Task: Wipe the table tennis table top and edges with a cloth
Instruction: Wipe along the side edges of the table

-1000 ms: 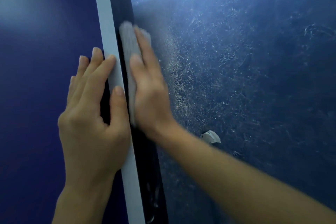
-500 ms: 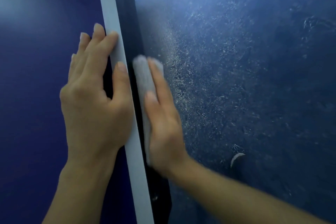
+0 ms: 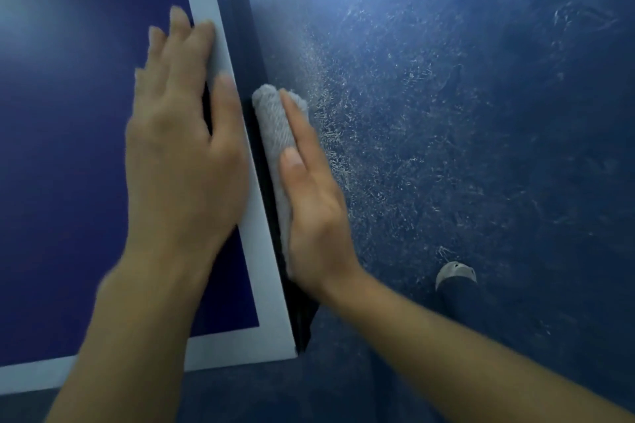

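The dark blue table tennis table top (image 3: 68, 154) fills the left, bordered by a white line (image 3: 256, 244) and a black side edge (image 3: 251, 55). Its near right corner shows at the bottom. My left hand (image 3: 182, 154) lies flat on the top with straight fingers, thumb on the white line. My right hand (image 3: 312, 203) presses a folded grey cloth (image 3: 275, 124) flat against the black side edge, fingers straight along the cloth.
A scuffed, dusty blue floor (image 3: 464, 113) lies to the right, below the table. The toe of a shoe (image 3: 455, 273) shows on the floor at lower right.
My right hand has slid the cloth back along the side edge toward the near corner. My left hand has also moved nearer along the top, and the table's corner has come into view.
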